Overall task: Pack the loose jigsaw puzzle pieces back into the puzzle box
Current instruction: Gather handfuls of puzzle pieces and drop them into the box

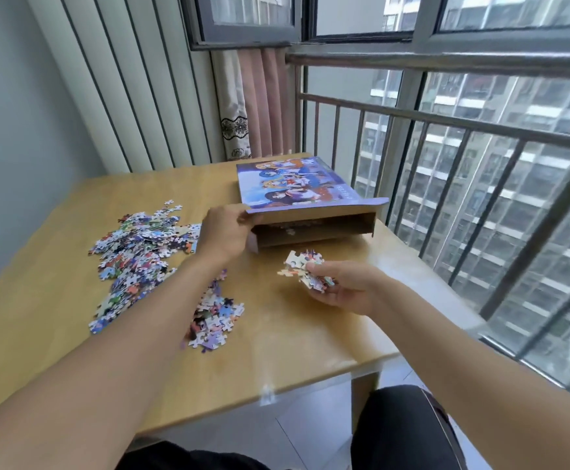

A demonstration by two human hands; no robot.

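Note:
The puzzle box (pixel 297 184) lies flat at the table's far right, its purple cartoon picture facing up and its near end open, brown inside. My left hand (pixel 224 232) grips the open flap at the box's left corner and holds it up. A few pieces show inside the opening. My right hand (pixel 341 286) is in front of the box, palm up, shut on a handful of puzzle pieces (pixel 305 268). A big heap of loose pieces (pixel 134 256) lies on the left of the table, and a smaller heap (pixel 214 320) sits partly under my left forearm.
The wooden table (pixel 293 337) stands against a window with a metal railing (pixel 446 127) on the right. A curtain (pixel 253 103) hangs behind the box. My dark-clothed knee (pixel 402 429) is below the table's near right corner.

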